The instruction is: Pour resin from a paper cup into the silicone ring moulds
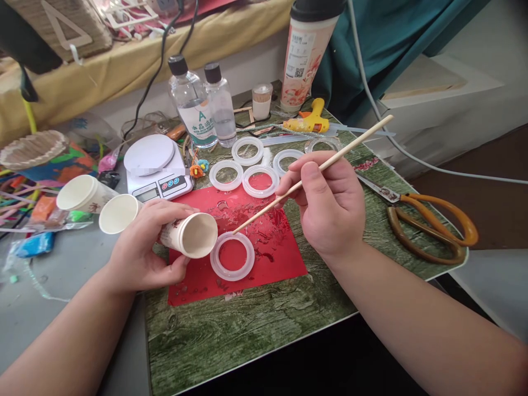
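My left hand [144, 245] grips a paper cup [199, 235] that is tipped toward a translucent ring mold [247, 258]. In my right hand [330, 206] a wooden chopstick [350, 144] is pinched, its lower tip at the ring's upper rim. That ring lies on a red sheet [284, 258] wet with clear drops and smears. Behind it sit several more ring molds [226, 175], partly on the sheet. Whether liquid is leaving the cup cannot be made out.
Left stand two paper cups [119, 213] and a white digital scale [154, 159]. Behind are two clear bottles [198, 118], a yellow glue gun [309, 118] and a tall drink cup [307, 55]. Orange-handled scissors [433, 220] lie at the right edge of the green wood-pattern board [247, 335].
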### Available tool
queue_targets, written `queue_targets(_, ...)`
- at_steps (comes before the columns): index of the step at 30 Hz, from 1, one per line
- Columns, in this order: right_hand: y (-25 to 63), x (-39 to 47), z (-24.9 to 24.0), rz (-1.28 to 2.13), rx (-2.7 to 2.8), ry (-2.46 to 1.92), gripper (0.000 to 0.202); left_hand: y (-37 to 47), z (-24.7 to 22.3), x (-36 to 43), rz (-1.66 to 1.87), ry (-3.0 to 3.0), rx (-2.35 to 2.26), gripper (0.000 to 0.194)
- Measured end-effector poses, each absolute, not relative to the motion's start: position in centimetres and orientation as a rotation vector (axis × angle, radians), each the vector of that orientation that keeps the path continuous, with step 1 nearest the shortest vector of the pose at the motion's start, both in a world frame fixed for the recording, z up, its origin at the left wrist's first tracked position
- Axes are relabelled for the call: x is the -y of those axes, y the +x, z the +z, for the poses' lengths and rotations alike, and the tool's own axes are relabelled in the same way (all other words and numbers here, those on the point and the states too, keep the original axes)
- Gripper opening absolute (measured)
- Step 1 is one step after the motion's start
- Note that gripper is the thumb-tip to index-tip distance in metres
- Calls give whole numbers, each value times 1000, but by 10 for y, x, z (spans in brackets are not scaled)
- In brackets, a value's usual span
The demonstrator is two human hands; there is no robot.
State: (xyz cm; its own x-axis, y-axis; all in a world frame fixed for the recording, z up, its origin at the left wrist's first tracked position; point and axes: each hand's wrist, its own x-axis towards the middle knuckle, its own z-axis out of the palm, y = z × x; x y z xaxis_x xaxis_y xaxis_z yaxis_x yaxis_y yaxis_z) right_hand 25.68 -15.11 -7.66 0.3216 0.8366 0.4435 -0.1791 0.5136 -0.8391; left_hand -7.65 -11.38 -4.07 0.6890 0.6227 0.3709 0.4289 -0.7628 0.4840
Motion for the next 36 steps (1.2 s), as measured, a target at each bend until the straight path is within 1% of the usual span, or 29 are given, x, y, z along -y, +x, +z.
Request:
queue_targets(8, 257, 151, -77, 738, 1030, -841, 28, -75, -41, 113, 756, 2529, -822, 75)
queue_targets(17, 256, 150, -79, 751, 1033, -796, 23, -75, -40, 114, 745, 2547, -809, 74)
queue_targets(23, 255, 150, -79, 730, 1035, -835, 27, -76, -40, 113, 745, 2551, -796, 75)
queue_targets(29, 254, 150, -80, 724, 1028, -813, 23, -75, -40, 113, 748, 2545, -806, 76)
queue_targets(36, 255, 150, -80, 727, 1037, -838, 26, -74, -40, 113, 753, 2553, -810, 77)
